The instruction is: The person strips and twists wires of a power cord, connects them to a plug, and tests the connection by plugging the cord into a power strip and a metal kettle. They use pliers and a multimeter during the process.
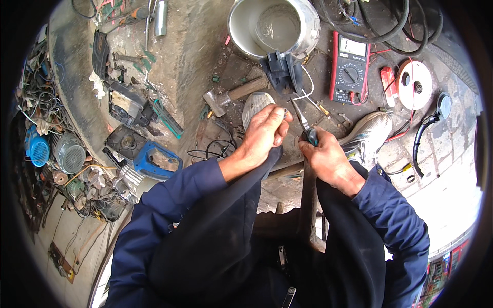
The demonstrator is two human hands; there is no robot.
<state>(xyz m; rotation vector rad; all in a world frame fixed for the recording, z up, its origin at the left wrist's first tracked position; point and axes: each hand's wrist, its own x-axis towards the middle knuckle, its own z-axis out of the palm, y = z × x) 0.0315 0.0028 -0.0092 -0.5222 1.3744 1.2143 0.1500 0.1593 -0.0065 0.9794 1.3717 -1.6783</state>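
My left hand point(262, 134) is raised over my knee with thumb and fingers pinched together. A small dark piece shows at the fingertips, too small to name. My right hand point(329, 158) is closed around the teal handle of long-nose pliers point(304, 121). Their slim dark jaws point up and away, a little to the right of my left fingertips and apart from them. Beyond both hands, a black plastic part point(282, 73) leans against a metal pot point(309, 33), with a white wire point(311, 82) beside it.
A hammer point(220, 101) lies beyond my left hand. On the right are a red multimeter point(351, 69), a white spool point(414, 84), a red-and-white box point(389, 86) and coiled black cable point(405, 31). A blue tool housing point(154, 160) and scrap motors point(71, 153) crowd the left.
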